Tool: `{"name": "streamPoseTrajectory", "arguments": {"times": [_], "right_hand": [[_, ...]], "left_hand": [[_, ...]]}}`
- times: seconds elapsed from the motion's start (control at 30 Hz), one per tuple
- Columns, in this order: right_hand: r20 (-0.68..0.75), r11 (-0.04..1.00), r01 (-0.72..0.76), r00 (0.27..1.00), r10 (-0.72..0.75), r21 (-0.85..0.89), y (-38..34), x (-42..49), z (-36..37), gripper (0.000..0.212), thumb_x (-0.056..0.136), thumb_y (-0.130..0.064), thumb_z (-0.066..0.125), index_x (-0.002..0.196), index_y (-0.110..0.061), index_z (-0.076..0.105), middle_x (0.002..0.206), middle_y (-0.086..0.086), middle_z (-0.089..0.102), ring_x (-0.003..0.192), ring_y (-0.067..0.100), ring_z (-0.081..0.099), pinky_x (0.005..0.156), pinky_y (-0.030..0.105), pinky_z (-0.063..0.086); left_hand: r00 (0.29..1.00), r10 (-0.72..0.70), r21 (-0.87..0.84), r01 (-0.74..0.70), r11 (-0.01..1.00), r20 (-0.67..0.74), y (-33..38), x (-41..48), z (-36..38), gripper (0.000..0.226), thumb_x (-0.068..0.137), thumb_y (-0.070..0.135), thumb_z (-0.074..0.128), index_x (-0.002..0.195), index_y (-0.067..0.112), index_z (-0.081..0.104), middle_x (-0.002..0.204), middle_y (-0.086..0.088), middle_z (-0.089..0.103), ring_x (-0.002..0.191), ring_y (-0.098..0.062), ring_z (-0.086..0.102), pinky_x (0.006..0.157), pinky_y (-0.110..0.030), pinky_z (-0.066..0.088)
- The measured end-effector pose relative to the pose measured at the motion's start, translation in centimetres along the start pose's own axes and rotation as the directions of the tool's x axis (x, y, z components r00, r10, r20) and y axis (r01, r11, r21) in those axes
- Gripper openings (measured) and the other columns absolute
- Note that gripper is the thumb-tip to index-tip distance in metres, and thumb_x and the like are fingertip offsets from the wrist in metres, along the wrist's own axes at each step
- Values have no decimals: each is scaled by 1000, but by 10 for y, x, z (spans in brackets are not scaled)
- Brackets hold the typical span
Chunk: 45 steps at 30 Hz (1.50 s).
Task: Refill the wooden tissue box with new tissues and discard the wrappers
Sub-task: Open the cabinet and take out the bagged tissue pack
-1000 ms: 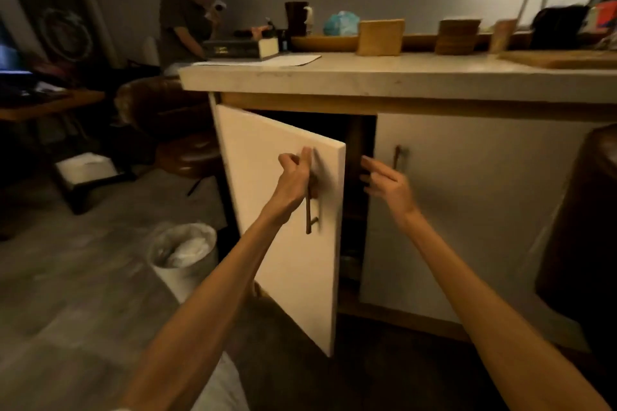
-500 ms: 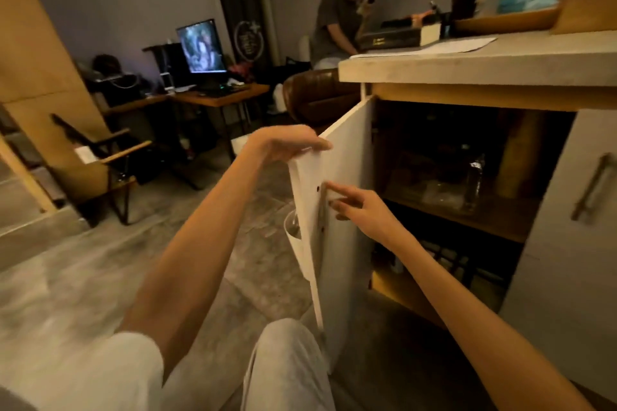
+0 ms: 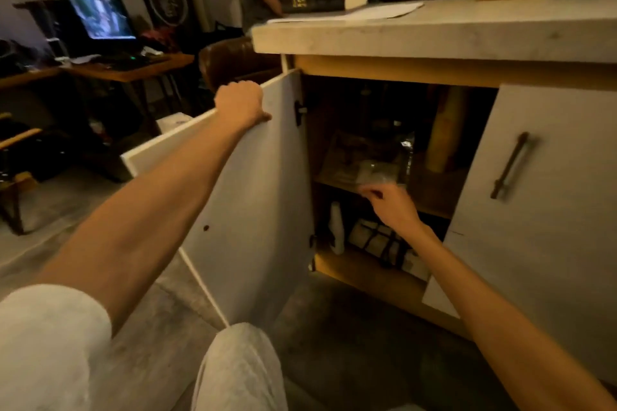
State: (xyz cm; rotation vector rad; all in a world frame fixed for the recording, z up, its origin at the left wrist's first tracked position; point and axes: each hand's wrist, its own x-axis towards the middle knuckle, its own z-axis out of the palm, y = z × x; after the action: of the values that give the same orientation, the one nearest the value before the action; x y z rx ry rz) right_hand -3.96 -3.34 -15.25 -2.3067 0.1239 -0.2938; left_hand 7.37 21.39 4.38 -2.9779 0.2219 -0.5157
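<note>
My left arm is straight out, and my left hand (image 3: 241, 103) grips the door (image 3: 267, 210) top. My right hand (image 3: 391, 204) reaches forward with fingers bent a little.

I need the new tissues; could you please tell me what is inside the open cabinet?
Upper shelf: a shiny clear-wrapped pack and a tall tan roll. Lower shelf: a white bottle and pale bundles. The back is dark; the shut door hides the right side.
</note>
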Motion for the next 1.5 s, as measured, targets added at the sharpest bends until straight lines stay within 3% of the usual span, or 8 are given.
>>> {"name": "streamPoseTrajectory", "arguments": {"times": [0.1,0.43,0.7,0.83,0.93,1.07,1.37,1.5], "right_hand": [[-45,996,-53,998,50,-66,22,18,-21,31,100,-16,50,127,-25,64,129,1,64,118,23,60,94,33,51],[15,916,106,994,-108,-388,47,84,2,42,95,-4,52,134,-19,57,139,5,54,126,27,53,100,41,50],[292,802,60,945,145,-594,72,154,38,107,76,-71,58,155,-25,2,163,10,7,149,34,8,118,53,10],[321,802,25,923,211,-596,91,171,47,123,70,-69,69,154,-27,-12,163,8,-10,149,35,-5,119,54,3],[347,879,-55,906,244,-474,98,177,48,125,70,-55,79,153,-33,-12,163,7,3,149,35,7,117,54,15],[371,889,-40,899,231,-457,203,243,80,143,34,-91,68,143,-56,-18,164,2,4,148,35,11,112,63,24],[313,729,103,936,159,-677,91,168,46,127,68,-67,72,149,-38,-21,162,14,-14,147,43,-8,114,64,7],[295,666,190,954,47,-722,96,153,54,124,76,-48,76,149,-29,-23,160,17,14,143,42,25,111,61,29]], "left_hand": [[992,-41,15,43,999,-122,19,17,17,52,84,42,71,110,-1,58,104,-20,66,98,-38,63,83,-42,45],[905,-174,299,302,905,-388,51,45,81,63,72,53,72,107,7,50,94,-8,54,83,-23,51,81,-35,45],[835,-32,368,277,888,-550,45,56,97,62,72,62,67,104,10,57,90,-4,58,78,-19,53,74,-31,45],[804,-42,336,294,895,-593,45,59,98,59,70,53,73,102,8,54,88,-5,58,78,-20,54,74,-33,44],[798,-41,341,302,890,-601,46,59,100,62,71,53,73,103,6,51,90,-6,58,79,-21,54,75,-33,45],[793,-38,350,311,884,-607,46,58,100,64,70,55,74,104,6,51,91,-6,58,80,-21,54,75,-33,45],[848,-83,364,311,878,-524,50,49,87,70,71,59,70,110,5,49,95,-8,56,83,-22,53,77,-34,45],[897,-108,359,279,891,-428,51,45,81,69,75,58,67,115,5,47,101,-10,54,87,-23,52,80,-35,44]]}}
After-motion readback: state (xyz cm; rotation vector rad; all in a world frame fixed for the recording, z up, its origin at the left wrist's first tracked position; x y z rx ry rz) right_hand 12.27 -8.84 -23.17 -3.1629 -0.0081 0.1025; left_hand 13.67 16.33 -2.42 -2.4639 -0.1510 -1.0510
